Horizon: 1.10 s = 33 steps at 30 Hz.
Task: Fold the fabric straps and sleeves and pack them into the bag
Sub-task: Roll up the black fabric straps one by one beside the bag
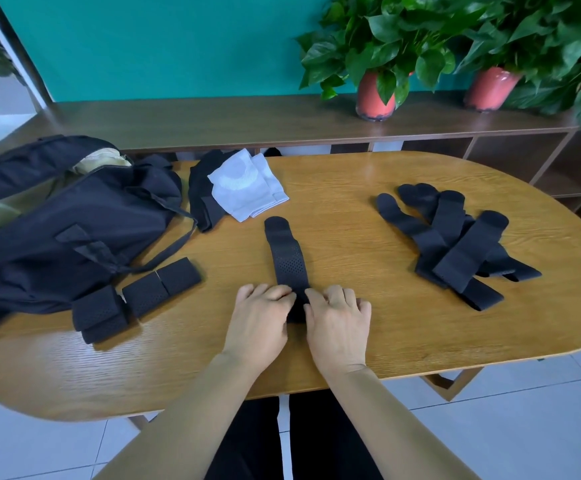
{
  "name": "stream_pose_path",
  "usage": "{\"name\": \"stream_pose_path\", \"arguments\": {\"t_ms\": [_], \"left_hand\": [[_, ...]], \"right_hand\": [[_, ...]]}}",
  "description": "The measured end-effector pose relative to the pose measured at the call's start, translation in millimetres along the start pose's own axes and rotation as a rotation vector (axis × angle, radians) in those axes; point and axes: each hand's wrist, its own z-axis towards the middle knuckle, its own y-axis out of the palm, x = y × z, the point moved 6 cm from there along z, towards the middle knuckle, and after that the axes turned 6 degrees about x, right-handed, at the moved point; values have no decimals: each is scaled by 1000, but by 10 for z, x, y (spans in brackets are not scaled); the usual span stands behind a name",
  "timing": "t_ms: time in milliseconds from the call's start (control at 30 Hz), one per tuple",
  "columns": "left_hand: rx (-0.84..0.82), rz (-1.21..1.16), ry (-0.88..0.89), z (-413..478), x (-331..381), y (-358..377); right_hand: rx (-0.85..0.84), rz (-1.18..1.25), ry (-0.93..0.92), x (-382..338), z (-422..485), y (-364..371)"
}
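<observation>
A long black perforated strap (287, 258) lies stretched away from me on the wooden table (368, 237). My left hand (261, 320) and my right hand (339, 323) pinch its near end from either side, fingers curled over the rolled fabric. The dark bag (74, 230) lies open at the left. Folded black straps (136, 296) rest by the bag's front. A heap of unfolded black straps (455, 244) sits at the right. White sleeves (247, 185) lie on a black sleeve (200, 195) at the back.
Two potted plants (375, 95) stand on a low dark shelf (212, 123) behind the table. The table's rounded right end (580, 306) and front edge border a tiled floor (507, 427).
</observation>
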Motion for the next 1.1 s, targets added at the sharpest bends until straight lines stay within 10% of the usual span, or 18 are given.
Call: {"name": "stream_pose_path", "arguments": {"t_ms": [533,1100], "left_hand": [[-171,-291,-14,-211,-184,-150],[28,-398,-443,-33,-315,-36]], "right_hand": [[-127,258,-365,22,-112,-117],[23,170,87,-80,107,23]]}}
